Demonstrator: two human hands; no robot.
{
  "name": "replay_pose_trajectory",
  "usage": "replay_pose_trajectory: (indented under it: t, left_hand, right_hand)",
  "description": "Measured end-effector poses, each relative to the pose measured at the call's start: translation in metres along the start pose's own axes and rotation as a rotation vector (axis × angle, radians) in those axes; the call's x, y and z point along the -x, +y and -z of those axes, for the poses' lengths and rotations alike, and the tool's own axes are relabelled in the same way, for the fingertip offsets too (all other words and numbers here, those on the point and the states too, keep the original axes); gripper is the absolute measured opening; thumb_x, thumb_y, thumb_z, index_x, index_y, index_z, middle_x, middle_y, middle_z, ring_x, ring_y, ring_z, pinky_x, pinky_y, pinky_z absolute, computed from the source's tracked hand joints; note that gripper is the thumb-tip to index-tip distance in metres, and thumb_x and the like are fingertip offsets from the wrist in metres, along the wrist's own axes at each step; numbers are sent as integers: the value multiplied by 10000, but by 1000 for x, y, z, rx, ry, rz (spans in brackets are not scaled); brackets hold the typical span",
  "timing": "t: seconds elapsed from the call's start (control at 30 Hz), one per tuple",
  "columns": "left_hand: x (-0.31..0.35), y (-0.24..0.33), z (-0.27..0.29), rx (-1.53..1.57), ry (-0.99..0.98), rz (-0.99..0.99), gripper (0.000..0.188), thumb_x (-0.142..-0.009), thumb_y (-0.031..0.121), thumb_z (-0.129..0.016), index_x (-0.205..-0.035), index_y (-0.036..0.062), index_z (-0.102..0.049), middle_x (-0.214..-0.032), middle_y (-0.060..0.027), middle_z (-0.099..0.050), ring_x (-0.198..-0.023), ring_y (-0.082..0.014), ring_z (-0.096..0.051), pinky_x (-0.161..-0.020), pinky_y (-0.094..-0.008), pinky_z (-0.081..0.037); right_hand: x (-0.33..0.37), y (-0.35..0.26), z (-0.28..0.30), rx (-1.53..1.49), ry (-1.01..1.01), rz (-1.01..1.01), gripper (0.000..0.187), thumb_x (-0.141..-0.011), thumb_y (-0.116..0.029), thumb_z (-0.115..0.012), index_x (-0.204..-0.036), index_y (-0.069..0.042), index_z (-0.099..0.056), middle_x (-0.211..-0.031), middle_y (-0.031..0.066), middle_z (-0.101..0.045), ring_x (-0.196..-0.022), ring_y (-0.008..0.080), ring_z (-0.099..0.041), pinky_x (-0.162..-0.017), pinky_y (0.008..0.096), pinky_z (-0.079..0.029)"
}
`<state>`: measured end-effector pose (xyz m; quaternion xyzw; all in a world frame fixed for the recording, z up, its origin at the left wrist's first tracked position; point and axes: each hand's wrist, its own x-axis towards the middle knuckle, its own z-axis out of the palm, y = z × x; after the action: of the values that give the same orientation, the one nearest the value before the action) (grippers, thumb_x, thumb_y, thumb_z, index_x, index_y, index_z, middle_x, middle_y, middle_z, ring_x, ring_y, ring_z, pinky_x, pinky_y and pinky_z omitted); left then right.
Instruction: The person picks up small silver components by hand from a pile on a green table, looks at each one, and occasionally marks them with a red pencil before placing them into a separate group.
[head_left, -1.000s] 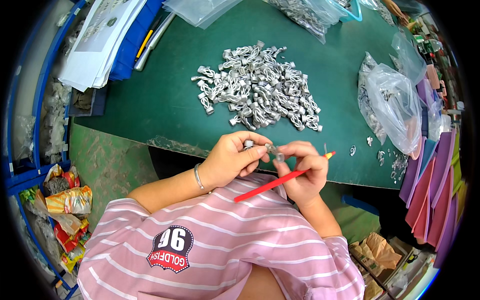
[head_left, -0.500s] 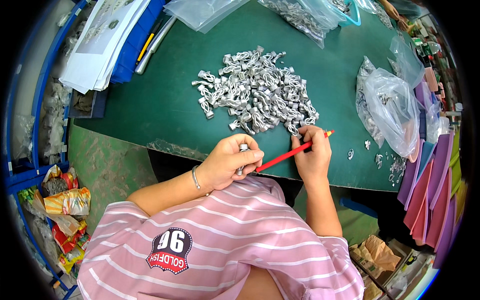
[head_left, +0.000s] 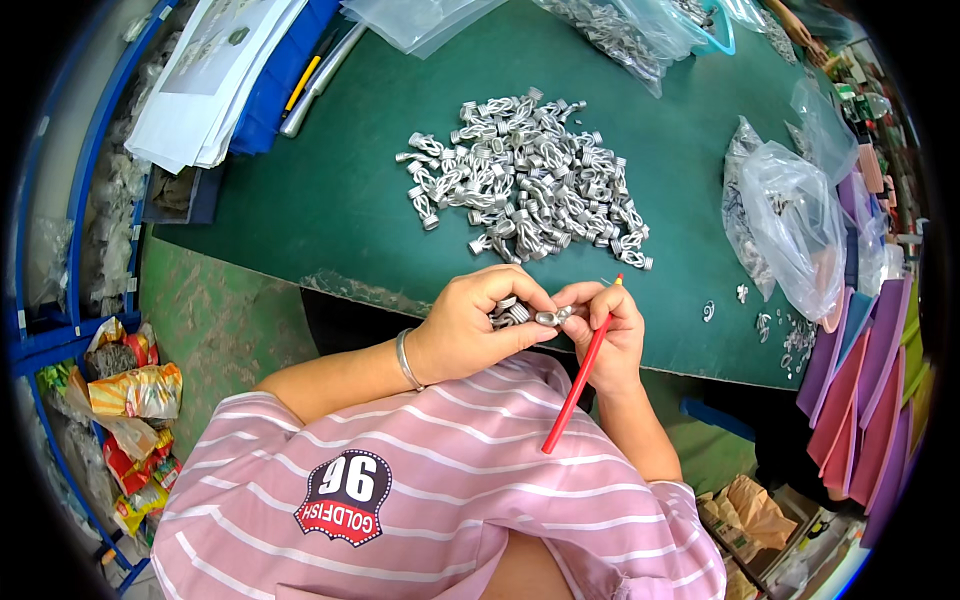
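My left hand (head_left: 462,326) curls around several small silver metal pieces (head_left: 509,313) with ridged, coil-like ends. Between its fingertips and those of my right hand (head_left: 618,338) sits one more silver metal piece (head_left: 549,318), which both hands pinch. A red pencil (head_left: 573,395) is also tucked in my right hand, its yellowish tip pointing away from me and its long end slanting down over the striped shirt. Just beyond the hands, a pile of twisted silver metal pieces (head_left: 540,185) lies on the green tabletop (head_left: 330,215).
Clear plastic bags (head_left: 795,220) of metal parts lie at the right, near small loose bits (head_left: 798,340). Another filled bag (head_left: 620,35) and a light-blue basket (head_left: 722,40) are at the back. Papers (head_left: 195,110) rest on a blue bin at the left. A co-worker's hand (head_left: 795,30) shows far right.
My right hand has come from the pile's edge to my left fingertips, where a metal piece is now pinched. The red pencil has swung steeper. The left hand has opened a little around its pieces.
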<state>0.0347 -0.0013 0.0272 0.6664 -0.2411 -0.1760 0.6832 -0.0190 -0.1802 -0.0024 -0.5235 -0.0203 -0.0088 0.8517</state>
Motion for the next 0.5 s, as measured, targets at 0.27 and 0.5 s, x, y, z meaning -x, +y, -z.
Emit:
replay_pose_trajectory:
  t: [0.27,0.5]
  left_hand:
    - [-2,0,2,-12,35,-102,196,-738,4,-682,-917,5,-601,-835,-65,-603,-740,-116,-570,-667,-226,-448]
    - [0,-8,1,568,13,496,238,-820,62,-603,-1031,-40,-558,-842,-88,-620,-572,-82,-538,-471,-165,-410]
  right_hand:
    - [-4,-6,2,200,-20,135,348,-693,141,-654,-766,-59,-378,-965,173,-556,-864,191,-580,-761,295,-501]
    - [-5,-14,-23,291,95,351,386,-684,140,-650,-798,-69,-346,-952,175,-554,-874,226,-582,-756,328,-501]
